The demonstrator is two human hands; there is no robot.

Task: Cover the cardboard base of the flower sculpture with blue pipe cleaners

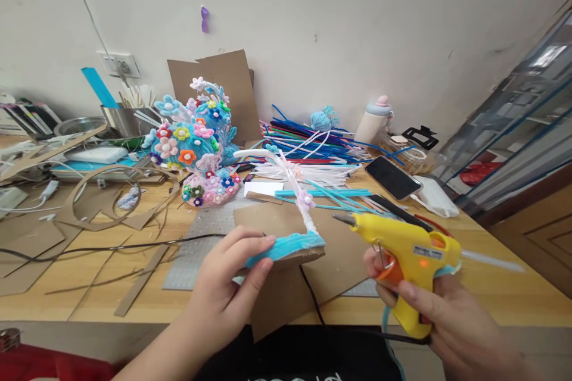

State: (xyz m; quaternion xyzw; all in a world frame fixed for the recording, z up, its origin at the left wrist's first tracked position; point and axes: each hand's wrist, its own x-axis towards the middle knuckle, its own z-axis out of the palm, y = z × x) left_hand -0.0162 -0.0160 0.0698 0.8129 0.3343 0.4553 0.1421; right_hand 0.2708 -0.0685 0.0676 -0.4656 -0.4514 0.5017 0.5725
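My left hand pinches a cardboard base covered in blue pipe cleaner. From its right end rises a bent white pipe-cleaner stem with a small purple flower and a blue one on it. My right hand is wrapped round the handle of a yellow glue gun, with fingers at its orange trigger. The gun's nozzle points left towards the base, apart from it. A small orange light glows on the gun, and a clear glue stick sticks out of its back.
A flower-covered pipe-cleaner piece stands behind. Loose pipe cleaners lie at the back. A phone, a bottle and a white power bank are at the right. Cardboard scraps and a black cord lie at the left.
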